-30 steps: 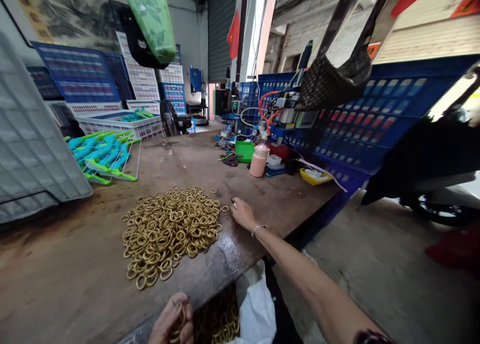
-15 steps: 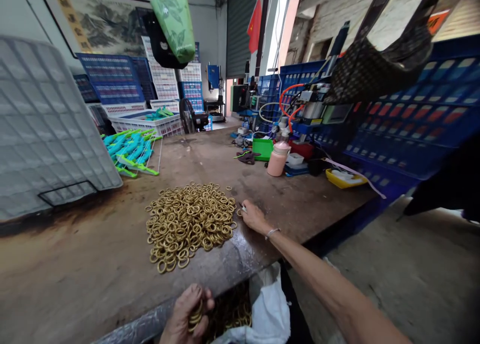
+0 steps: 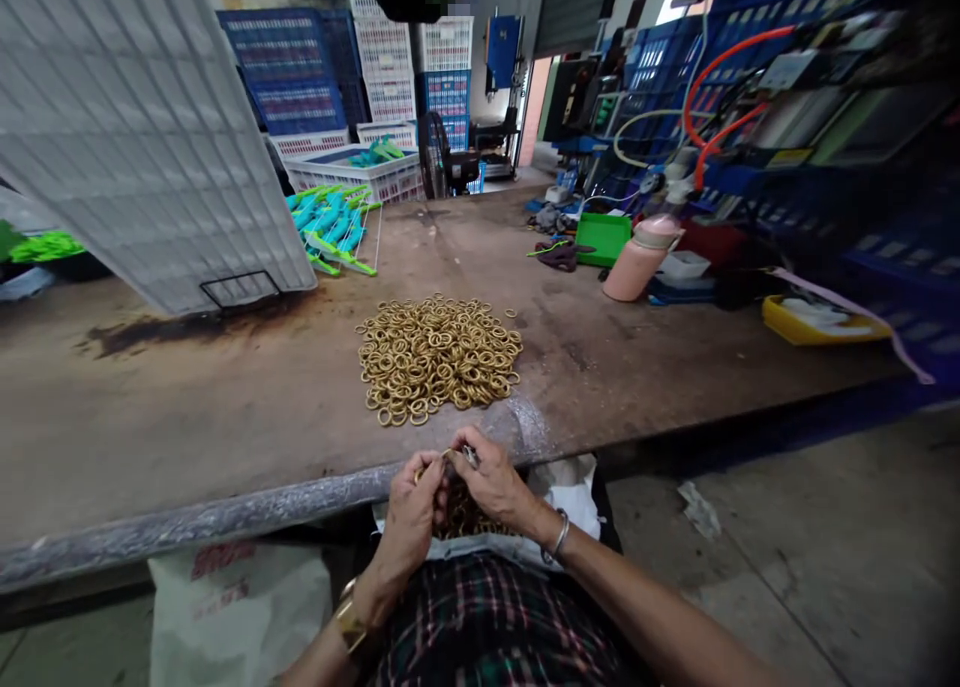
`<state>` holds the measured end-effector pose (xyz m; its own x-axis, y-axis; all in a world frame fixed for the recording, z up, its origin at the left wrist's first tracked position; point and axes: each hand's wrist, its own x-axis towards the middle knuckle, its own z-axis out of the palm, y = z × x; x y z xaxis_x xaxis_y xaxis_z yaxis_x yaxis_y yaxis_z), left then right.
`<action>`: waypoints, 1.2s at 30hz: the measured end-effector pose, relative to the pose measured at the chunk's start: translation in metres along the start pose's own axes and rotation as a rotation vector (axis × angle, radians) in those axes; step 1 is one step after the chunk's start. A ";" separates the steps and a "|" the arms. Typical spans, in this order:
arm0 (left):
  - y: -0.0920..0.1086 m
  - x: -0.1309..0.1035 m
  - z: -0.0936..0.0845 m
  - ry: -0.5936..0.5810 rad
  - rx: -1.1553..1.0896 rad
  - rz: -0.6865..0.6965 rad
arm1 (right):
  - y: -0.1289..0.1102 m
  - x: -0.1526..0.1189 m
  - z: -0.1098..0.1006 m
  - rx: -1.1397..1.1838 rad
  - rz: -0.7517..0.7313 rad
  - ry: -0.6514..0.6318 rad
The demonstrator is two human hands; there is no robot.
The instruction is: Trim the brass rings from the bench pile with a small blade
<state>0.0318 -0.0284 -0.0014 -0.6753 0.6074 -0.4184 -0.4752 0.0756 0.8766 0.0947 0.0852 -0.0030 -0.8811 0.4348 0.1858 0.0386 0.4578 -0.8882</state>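
Note:
My left hand is closed around gold-coloured rings, of which only parts show between the fingers. My right hand meets it at the fingertips, its fingers pinched together. One ring's edge shows between the two hands. A small silvery bit shows at the right fingers; I cannot make out what it is. Just beyond the hands, a heap of gold-coloured rings lies on the table. Under the hands, an open white sack in my lap has more such rings in it, partly hidden by my wrists.
The brown table has a plastic-wrapped front edge. A pale ribbed crate stands on its side at left, beside turquoise and green plastic pieces. A pink bottle, green tray and yellow tray are at right.
My right hand has come back from the right edge of the heap to my left hand, and both now meet above the sack. The view has tipped downward and shifted left.

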 end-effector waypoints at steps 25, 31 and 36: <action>0.003 -0.002 -0.009 -0.100 0.015 0.011 | 0.003 0.004 -0.001 -0.135 0.127 -0.102; 0.002 0.001 -0.007 -0.068 0.101 0.046 | 0.008 -0.002 0.001 -0.489 -0.046 -0.252; 0.005 0.000 -0.004 -0.053 0.174 0.076 | 0.005 0.001 0.002 -0.567 -0.016 -0.332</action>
<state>0.0272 -0.0317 0.0021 -0.6726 0.6569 -0.3408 -0.3168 0.1607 0.9348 0.0931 0.0869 -0.0084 -0.9789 0.2032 -0.0232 0.1864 0.8394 -0.5105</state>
